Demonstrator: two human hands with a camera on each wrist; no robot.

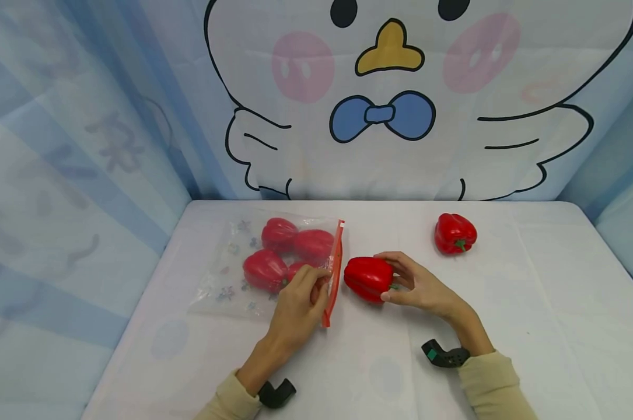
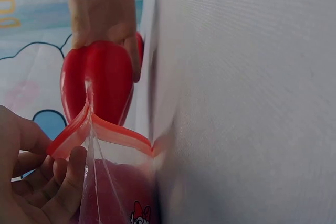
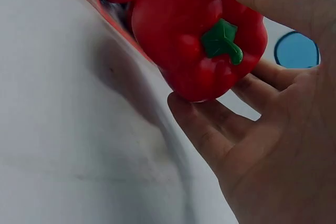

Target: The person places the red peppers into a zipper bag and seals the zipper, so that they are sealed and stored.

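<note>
A clear zip bag [image 1: 216, 291] with a red zip edge [image 1: 335, 274] lies on the table, several red bell peppers [image 1: 265, 270] inside it. My left hand [image 1: 297, 306] pinches the red edge of the bag's mouth, which gapes in the left wrist view. Just right of that mouth, my right hand [image 1: 418, 286] grips a red bell pepper [image 1: 366, 277] by its stem end, between thumb and fingers. Its green stem [image 3: 221, 40] faces my palm in the right wrist view. The pepper's far end points at the bag's opening.
Another red bell pepper [image 1: 454, 234] stands at the back right of the white table [image 1: 531, 315]. A cartoon-printed cloth [image 1: 384, 163] hangs behind the table's back edge, and a blue patterned curtain [image 1: 85, 204] hangs at the left.
</note>
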